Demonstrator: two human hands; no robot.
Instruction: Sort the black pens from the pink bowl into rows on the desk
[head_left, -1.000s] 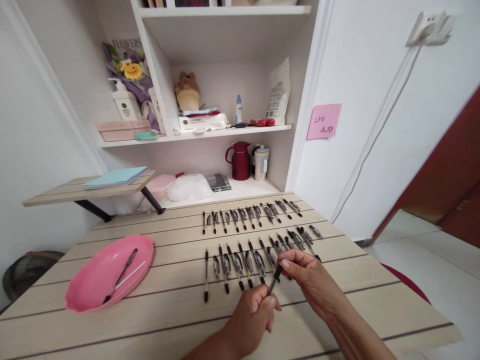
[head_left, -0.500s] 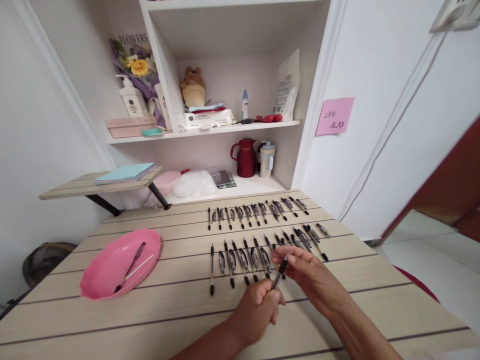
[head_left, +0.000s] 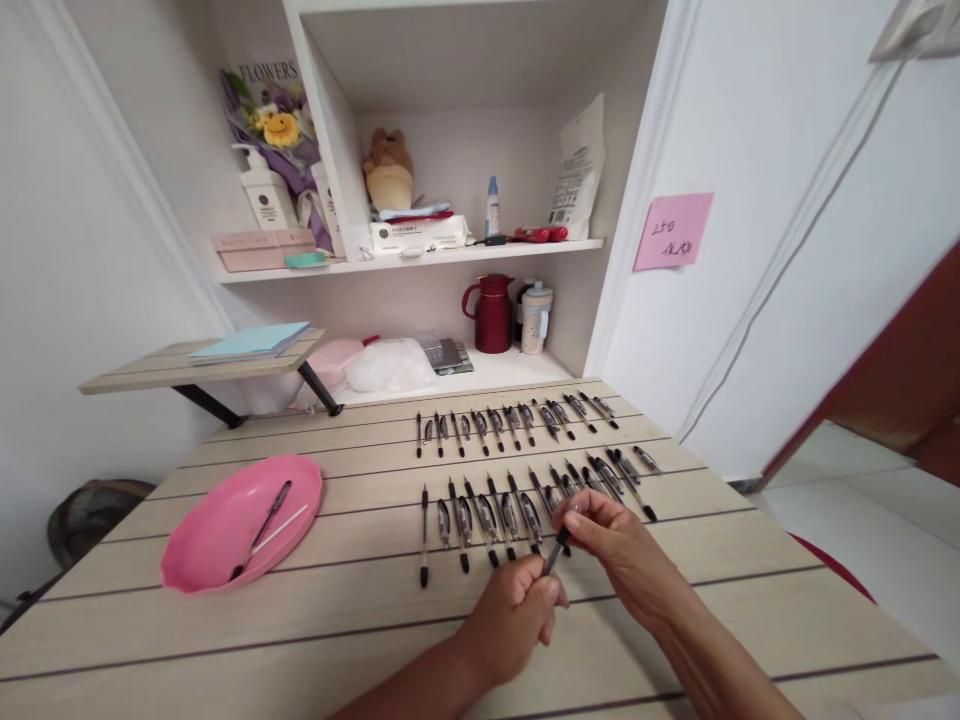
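My left hand (head_left: 517, 610) is closed around the lower barrel of a pen (head_left: 556, 553) with a black grip, tilted up to the right. The fingers of my right hand (head_left: 607, 535) pinch the pen's upper end, and they hide its tip. Beyond my hands lie two rows of uncapped pens and caps on the table. In the nearer row, a single pen (head_left: 424, 535) lies at the left end and a loose cap (head_left: 646, 460) at the right end. The farther row includes another pen (head_left: 418, 434) at its left.
A pink tray (head_left: 187, 540) at the left holds a black pen (head_left: 271, 525) and a thin white stick (head_left: 281, 528). Behind the wooden table (head_left: 360, 640) stand shelves with a red jug (head_left: 493, 315) and a cup (head_left: 535, 320). A small raised shelf (head_left: 142, 368) bears blue paper.
My right fingers have closed in on the pen's upper end, which they were spread around before. My left hand keeps its grip in nearly the same place.
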